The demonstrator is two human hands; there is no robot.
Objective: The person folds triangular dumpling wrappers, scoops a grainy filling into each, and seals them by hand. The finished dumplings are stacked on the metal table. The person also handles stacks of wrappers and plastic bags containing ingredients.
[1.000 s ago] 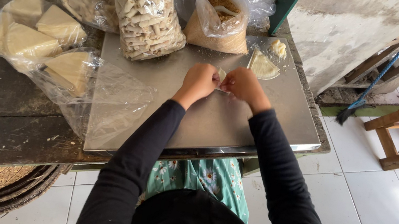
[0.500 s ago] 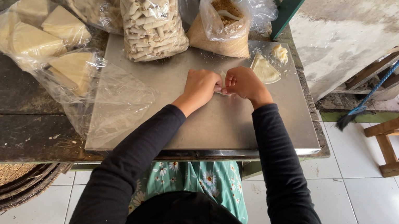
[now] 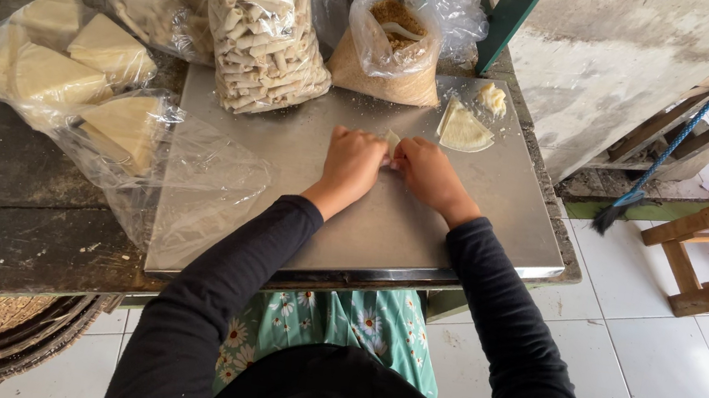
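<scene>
Pastry wrapper [image 3: 392, 142] pinched between left hand [image 3: 353, 159] and right hand [image 3: 427, 171] on steel tray [image 3: 287, 151]; both grips clenched.

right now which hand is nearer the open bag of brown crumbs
Left, narrowly. The left hand lies almost straight below the bag of brown crumbs; the right hand lies below and further to its right. Both pinch a small pale wrapper.
</scene>
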